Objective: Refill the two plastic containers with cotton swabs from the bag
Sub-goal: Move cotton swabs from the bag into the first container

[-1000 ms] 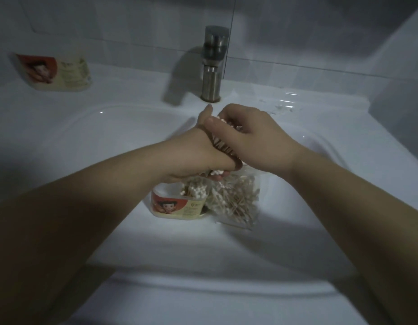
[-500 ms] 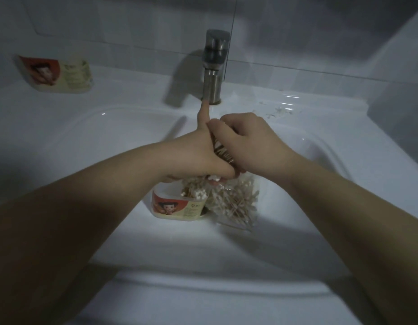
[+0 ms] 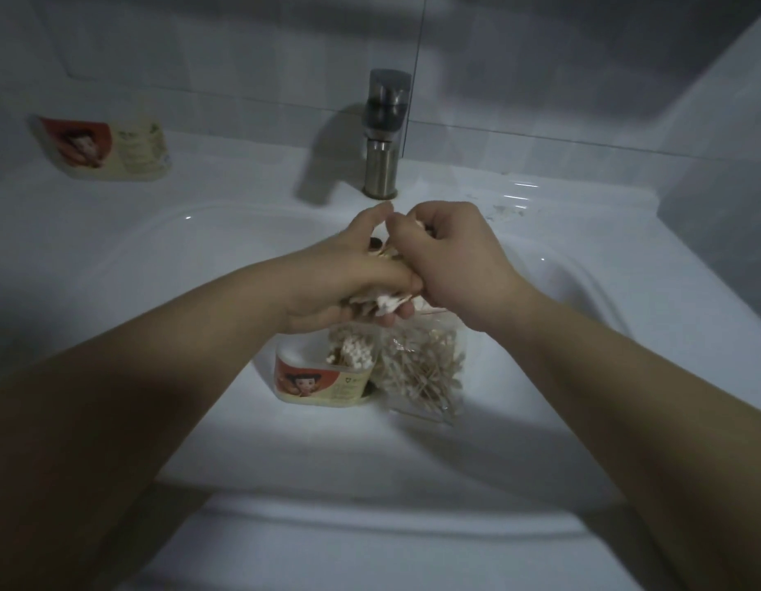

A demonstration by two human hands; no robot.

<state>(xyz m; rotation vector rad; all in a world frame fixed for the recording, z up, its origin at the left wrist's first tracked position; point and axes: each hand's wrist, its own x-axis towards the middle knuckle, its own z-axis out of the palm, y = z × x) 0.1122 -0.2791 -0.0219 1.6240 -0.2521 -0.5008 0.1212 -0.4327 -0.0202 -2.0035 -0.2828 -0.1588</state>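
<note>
- Gripping a bundle of wooden-stemmed cotton swabs (image 3: 386, 301): my left hand (image 3: 349, 279) and right hand (image 3: 451, 258) together.
- Below my hands: labelled plastic container (image 3: 315, 379), just beside the clear swab bag (image 3: 421, 373).

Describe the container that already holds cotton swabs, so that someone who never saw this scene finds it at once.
Start at the white sink below the metal tap. In its basin stands a small container with a red cartoon label, beside a clear bag of swabs. Unlike its twin far left on the counter, white swab tips show in its open top.
</note>
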